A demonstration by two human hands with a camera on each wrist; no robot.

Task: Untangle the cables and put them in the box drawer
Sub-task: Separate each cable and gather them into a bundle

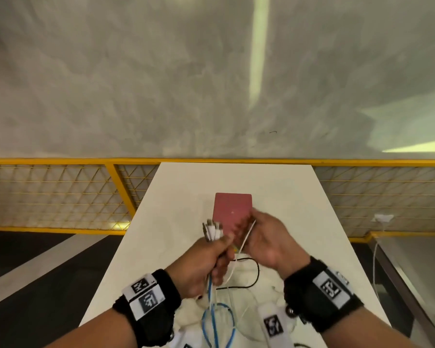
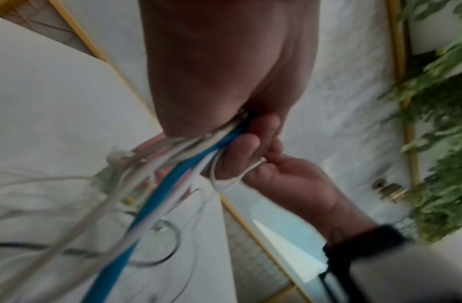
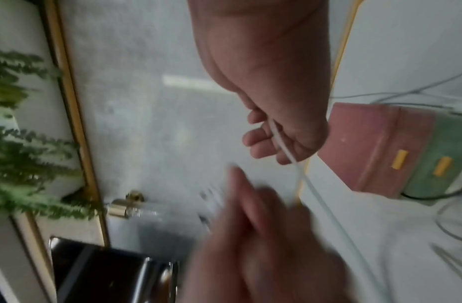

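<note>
- The left hand (image 1: pixel 206 262) is raised above the pale matte worktop (image 1: pixel 176 197), forearm reaching forward, its grip curled tight round a bundle of thin cables (image 1: pixel 212 232).
- The bundle's long axis runs up and away from the person: the white plug ends fan out above the fist, while a round blue cable (image 2: pixel 157 196) and several white strands hang below it to the worktop.
- The right hand (image 1: pixel 264 242) is held at the same height just beside the left, fingers bent, pinching one thin white cable (image 3: pixel 284 147) that slants down toward the left fist.
- The small box of drawers (image 1: pixel 232 209) stands on the worktop just behind both hands; it has a dusty-red top and, in the right wrist view, a green tier with yellow pull tabs, apparently closed, though blur makes this uncertain.
- A thin black cable (image 1: pixel 249 259) loops on the worktop below the hands.
</note>
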